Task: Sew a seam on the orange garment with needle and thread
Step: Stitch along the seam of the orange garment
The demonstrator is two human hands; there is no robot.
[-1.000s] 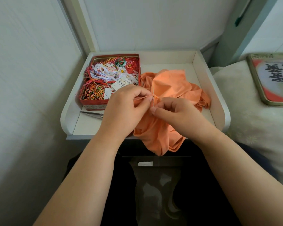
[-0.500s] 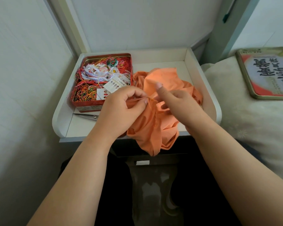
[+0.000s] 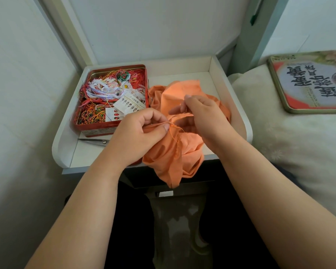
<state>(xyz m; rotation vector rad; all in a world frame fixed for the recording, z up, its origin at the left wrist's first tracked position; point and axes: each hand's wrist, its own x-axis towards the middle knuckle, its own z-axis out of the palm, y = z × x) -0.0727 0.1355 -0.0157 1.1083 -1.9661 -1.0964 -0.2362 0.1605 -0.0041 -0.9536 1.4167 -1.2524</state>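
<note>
The orange garment [image 3: 175, 158] lies bunched on the white tray table [image 3: 239, 105] and hangs over its front edge. My left hand [image 3: 140, 133] pinches a fold of the garment between thumb and forefinger, where orange thread [image 3: 175, 129] trails from the seam. My right hand [image 3: 204, 115] is just right of it, fingers curled, pinching what looks like the thin needle [image 3: 186, 109] above the cloth. The needle is barely visible.
A red tin [image 3: 97, 131] full of tangled coloured threads and needle cards stands at the table's left. Scissors [image 3: 94, 141] lie in front of it. A tin lid [image 3: 308, 82] rests on the pale bedding at right. Walls close in left and behind.
My right hand has drawn back toward the seam, its raised forefinger now curled in. The left hand keeps its pinch on the fold. The camera view shifted slightly.
</note>
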